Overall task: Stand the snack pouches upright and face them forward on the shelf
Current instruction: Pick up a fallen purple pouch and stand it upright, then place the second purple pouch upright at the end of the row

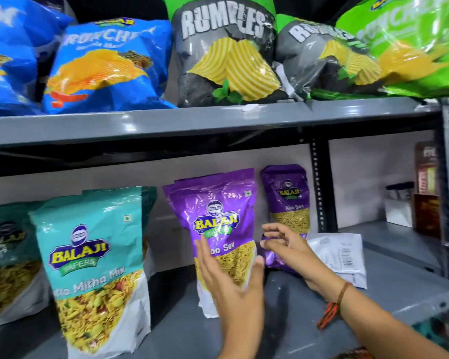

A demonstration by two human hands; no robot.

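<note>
A purple Aloo Sev pouch stands upright, face forward, on the grey lower shelf. My left hand lies flat against its lower front, fingers spread and thumb at its right edge. A second purple pouch stands farther back to the right. Beside it, a third purple pouch lies flat, showing its white back panel with a barcode. My right hand hovers over this lying pouch with fingers apart, holding nothing. To the left stands a teal Mitha Mix pouch, upright and facing forward.
A darker teal pouch stands at the far left. The upper shelf carries blue, grey and green chip bags. A black perforated post rises behind the purple pouches. Brown boxes and a white box sit at the back right.
</note>
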